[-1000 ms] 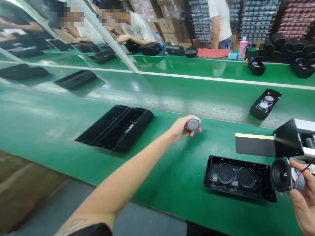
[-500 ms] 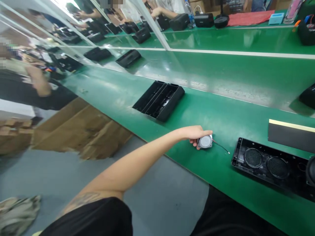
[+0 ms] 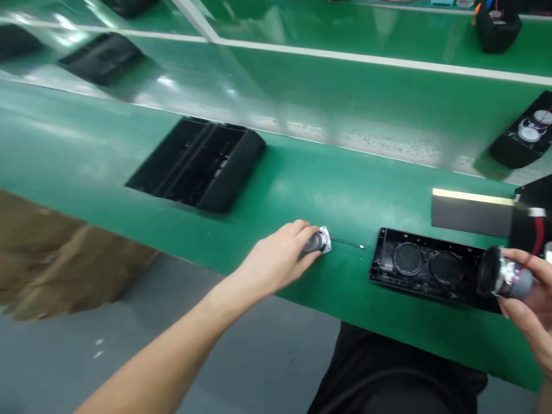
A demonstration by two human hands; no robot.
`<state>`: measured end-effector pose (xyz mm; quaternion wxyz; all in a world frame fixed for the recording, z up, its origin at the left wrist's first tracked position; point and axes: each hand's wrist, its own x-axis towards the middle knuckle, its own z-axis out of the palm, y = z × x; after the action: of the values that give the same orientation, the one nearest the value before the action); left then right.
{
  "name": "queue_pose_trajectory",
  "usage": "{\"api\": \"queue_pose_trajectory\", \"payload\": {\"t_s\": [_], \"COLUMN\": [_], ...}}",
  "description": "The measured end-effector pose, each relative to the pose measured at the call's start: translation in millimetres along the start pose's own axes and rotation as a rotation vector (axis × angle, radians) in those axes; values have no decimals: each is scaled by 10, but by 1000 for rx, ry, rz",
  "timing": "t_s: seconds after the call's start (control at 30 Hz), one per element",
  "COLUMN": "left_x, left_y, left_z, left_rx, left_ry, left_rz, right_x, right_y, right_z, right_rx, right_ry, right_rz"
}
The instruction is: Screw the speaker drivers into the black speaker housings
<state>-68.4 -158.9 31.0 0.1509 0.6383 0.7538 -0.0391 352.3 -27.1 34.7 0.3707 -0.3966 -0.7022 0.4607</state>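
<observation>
My left hand is closed round a small speaker driver that rests on the green table, its thin wire trailing to the right. My right hand grips a second speaker driver with red wires, held above the right end of a black speaker housing. That housing lies flat and shows two round mesh grilles.
An open black shell lies at the left on the green table. Another housing with two drivers sits on the conveyor belt at the right. A black bar with a pale strip lies behind the housing. Cardboard is on the floor.
My left hand has set its driver down on the table close to the housing. My right hand with its driver has come back into view at the right. The view has shifted.
</observation>
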Motion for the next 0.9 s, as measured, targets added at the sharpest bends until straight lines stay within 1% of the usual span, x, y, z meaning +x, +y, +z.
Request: {"api": "queue_pose_trajectory", "payload": {"t_s": [0.07,0.13,0.17,0.23,0.3,0.37,0.43,0.5,0.57,0.63,0.8,0.9], "left_x": [-29,-56,-64,-55,3,103,212,296,345,373,444,493], "left_y": [-23,46,122,348,631,902,1111,1246,1328,1386,1482,1482], "left_z": [-5,-118,-194,-332,-399,-386,-327,-263,-216,-185,-100,-56], "left_rx": [-108,-244,-305,-408,-481,-502,-468,-399,-309,-222,-102,-62], "left_ry": [133,271,324,372,354,348,377,393,386,363,209,154], "left_rz": [38,80,109,199,306,405,483,524,523,511,513,500], "right_x": [16,34,47,85,130,169,193,201,205,217,300,355], "right_y": [-90,-140,-155,-171,-174,-170,-165,-159,-148,-135,-108,-101], "right_z": [32,50,57,75,100,121,127,118,104,97,122,151], "right_rx": [-69,-208,-295,-461,-579,-643,-690,-749,-803,-842,-945,-976], "right_ry": [-83,-117,-130,-139,-151,-170,-193,-203,-215,-254,-374,-412], "right_rz": [-10,-24,-33,-87,-208,-325,-384,-400,-417,-449,-460,-484]}}
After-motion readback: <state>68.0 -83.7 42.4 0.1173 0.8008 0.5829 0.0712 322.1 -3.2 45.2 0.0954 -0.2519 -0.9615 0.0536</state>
